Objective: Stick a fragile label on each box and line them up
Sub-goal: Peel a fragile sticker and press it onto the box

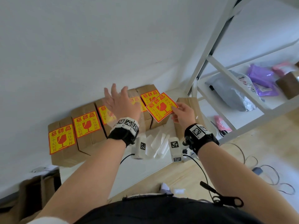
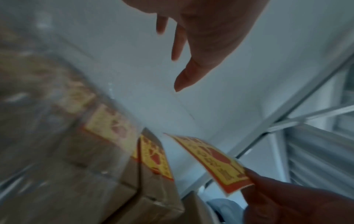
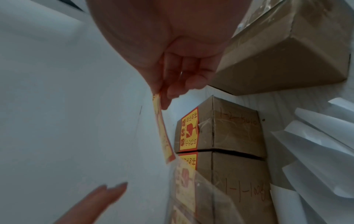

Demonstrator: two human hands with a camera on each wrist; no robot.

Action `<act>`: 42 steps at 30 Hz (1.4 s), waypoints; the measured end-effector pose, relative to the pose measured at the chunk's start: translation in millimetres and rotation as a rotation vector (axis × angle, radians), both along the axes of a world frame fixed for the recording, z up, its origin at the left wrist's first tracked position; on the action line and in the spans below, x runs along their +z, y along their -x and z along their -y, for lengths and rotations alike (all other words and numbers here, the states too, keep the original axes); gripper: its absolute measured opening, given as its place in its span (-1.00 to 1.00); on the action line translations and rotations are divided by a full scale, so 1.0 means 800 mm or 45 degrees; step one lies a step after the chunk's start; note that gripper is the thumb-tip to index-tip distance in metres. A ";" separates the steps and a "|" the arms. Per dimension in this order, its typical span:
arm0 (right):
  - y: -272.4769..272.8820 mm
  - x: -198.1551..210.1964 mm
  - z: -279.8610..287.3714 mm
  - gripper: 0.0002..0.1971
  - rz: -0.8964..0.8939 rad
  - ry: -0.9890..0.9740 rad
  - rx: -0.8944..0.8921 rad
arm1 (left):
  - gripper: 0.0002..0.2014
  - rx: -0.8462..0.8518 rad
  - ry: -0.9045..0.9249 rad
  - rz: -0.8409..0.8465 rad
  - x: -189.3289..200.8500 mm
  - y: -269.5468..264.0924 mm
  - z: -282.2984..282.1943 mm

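Note:
Several brown boxes (image 1: 87, 126) stand in a row against the white wall, each with a yellow-and-red fragile label (image 1: 62, 140) on top. My right hand (image 1: 181, 113) pinches a loose fragile label (image 1: 161, 107) by its edge, above the right end of the row; that label also shows in the wrist views (image 2: 216, 160) (image 3: 162, 131). Just right of the row, partly behind that hand, sits a box with no label (image 1: 191, 104) (image 3: 287, 53). My left hand (image 1: 118, 97) hovers with fingers spread over the middle boxes and holds nothing. A clear film (image 3: 191, 189) hangs blurred below it.
White backing sheets (image 1: 158, 143) lie on the white table (image 1: 97, 172) in front of the row. A white metal shelf (image 1: 226, 70) at the right holds grey (image 1: 229, 91) and purple (image 1: 262, 78) parcels. Cables (image 1: 267, 175) trail on the wooden floor.

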State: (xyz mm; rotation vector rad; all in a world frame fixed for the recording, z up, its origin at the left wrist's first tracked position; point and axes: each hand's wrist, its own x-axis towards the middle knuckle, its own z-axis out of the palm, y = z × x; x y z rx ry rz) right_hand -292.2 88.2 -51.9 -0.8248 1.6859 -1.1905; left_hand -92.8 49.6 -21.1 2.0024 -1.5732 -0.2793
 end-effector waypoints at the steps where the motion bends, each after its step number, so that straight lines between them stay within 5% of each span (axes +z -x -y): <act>1: 0.002 0.003 -0.003 -0.92 0.037 0.010 0.004 | -0.48 -0.122 0.019 -0.111 0.004 0.011 0.005; 4: 0.014 0.011 -0.011 -0.86 0.051 0.037 0.022 | -0.59 -0.458 -0.179 -0.517 0.011 0.043 0.013; 9: 0.051 0.012 -0.018 -0.85 0.057 0.086 -0.044 | -0.74 -0.679 -0.410 -0.586 -0.001 0.086 0.015; 13: 0.093 0.000 -0.010 -0.84 0.032 0.040 -0.179 | -0.91 -0.621 -0.520 -0.853 -0.010 0.118 0.014; 19: 0.162 -0.013 0.017 -0.83 0.032 0.008 -0.241 | -0.83 -0.452 -0.656 -1.075 -0.006 0.169 0.025; 23: 0.188 -0.018 0.040 -0.78 -0.254 -0.002 -0.126 | -0.92 -0.416 -0.636 -0.995 -0.006 0.204 0.036; 27: 0.201 -0.020 0.054 -0.52 -0.638 0.120 0.053 | -0.89 -0.289 -0.611 -1.014 -0.012 0.234 0.043; 32: 0.198 -0.014 0.078 -0.87 -0.530 0.252 0.411 | -0.94 -0.230 -0.600 -1.060 -0.016 0.262 0.046; 42: 0.185 -0.015 0.098 -0.86 -0.465 0.215 0.426 | -0.85 -0.372 -0.626 -1.008 -0.011 0.258 0.074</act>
